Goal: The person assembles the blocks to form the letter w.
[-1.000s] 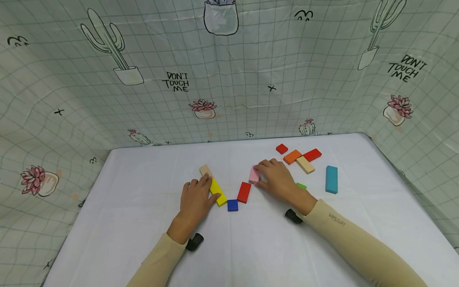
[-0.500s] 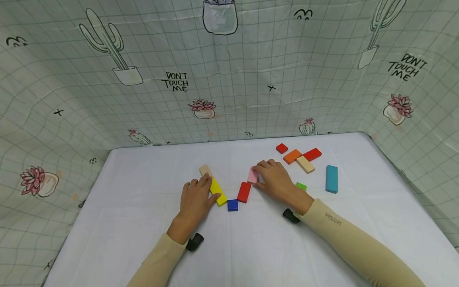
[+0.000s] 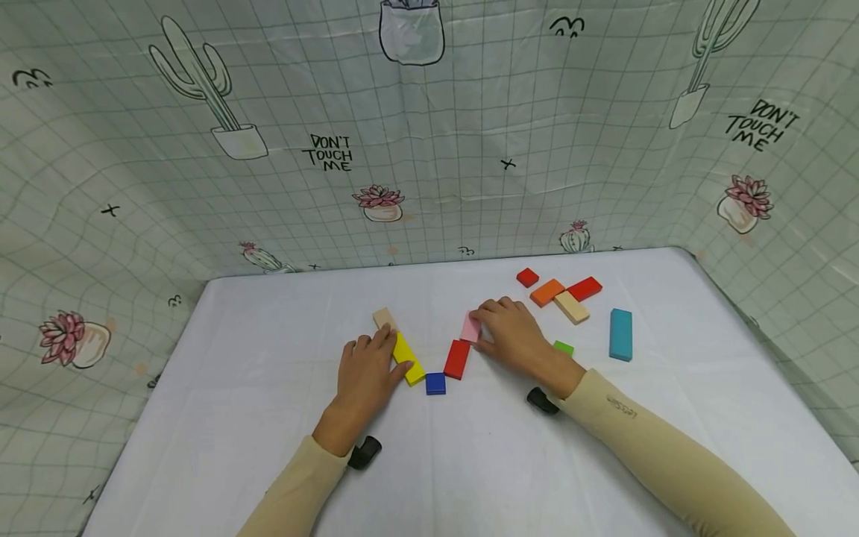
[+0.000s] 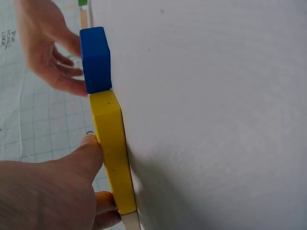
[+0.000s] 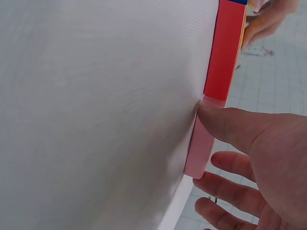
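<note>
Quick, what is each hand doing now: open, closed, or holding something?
Left hand: holds the yellow block flat on the table.
Right hand: fingers pinch the pink block, beside the red block.

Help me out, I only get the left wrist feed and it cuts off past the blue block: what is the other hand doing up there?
Observer: The right hand has its grip on a pink block, thumb on one side and fingers on the other, set against the far end of a red block.
Operator: Does that red one reach my blue block?
Observer: In the head view, yes. Its near end meets the blue block, so with the yellow block that the left hand holds, the pieces make a V that opens away from the person.
</note>
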`<state>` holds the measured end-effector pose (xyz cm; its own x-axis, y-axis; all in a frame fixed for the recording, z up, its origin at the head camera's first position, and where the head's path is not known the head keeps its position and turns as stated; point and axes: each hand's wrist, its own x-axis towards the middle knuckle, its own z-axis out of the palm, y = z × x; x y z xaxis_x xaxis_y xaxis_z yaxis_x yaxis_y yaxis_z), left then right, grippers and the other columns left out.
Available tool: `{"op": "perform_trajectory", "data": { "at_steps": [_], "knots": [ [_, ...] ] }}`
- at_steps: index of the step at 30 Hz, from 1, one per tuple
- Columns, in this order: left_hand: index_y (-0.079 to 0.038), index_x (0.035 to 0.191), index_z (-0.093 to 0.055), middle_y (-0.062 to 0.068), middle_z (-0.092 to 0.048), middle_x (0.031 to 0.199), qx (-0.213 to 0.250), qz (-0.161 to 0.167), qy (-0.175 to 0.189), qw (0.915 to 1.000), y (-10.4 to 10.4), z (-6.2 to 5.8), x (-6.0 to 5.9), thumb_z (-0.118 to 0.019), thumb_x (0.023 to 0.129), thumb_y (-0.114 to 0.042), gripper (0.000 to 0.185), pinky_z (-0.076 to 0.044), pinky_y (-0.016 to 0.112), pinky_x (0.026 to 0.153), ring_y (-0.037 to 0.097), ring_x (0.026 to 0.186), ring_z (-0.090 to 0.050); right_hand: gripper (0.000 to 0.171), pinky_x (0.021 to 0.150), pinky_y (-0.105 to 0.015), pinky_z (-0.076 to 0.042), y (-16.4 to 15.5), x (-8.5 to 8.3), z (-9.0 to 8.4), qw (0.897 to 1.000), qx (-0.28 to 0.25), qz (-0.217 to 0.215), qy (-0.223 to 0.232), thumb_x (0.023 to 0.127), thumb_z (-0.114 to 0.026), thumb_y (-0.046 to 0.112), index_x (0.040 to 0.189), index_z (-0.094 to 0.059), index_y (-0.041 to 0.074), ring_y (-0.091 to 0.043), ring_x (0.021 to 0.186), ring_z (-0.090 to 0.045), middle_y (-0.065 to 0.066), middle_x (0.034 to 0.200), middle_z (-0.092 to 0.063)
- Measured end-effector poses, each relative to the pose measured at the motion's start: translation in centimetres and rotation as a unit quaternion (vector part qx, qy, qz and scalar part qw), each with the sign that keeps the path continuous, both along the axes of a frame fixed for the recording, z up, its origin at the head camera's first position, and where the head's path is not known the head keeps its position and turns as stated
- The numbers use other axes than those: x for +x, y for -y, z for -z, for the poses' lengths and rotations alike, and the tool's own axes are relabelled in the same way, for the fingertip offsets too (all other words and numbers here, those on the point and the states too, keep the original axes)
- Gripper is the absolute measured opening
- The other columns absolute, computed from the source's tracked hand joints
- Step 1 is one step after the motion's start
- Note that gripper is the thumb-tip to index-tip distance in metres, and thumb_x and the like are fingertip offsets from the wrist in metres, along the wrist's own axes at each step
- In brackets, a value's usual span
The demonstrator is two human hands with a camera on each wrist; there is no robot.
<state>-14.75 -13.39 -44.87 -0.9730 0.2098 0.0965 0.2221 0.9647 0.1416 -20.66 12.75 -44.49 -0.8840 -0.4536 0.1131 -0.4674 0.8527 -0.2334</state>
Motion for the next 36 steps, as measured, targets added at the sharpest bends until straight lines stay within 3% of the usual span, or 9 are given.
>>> {"op": "perform_trajectory", "data": {
  "at_steps": [36],
  "knots": [
    [-0.002,0.148,-0.061,0.015,-0.058,0.152,-0.003,0.003,-0.007,1.0,-0.02,-0.01,0.07,-0.075,0.099,-0.038,0.063,-0.046,0.055,0.11,0.037,0.125,-0.059,0.053,0.104,-0.05,-0.052,0.54,-0.24,-0.14,1.0,0.012,-0.018,-0.006,0.088,-0.089,0.023,0.135,-0.072,0.006,-0.034,0.119,-0.061,-0.014,0.132,-0.071]
  ]
}}
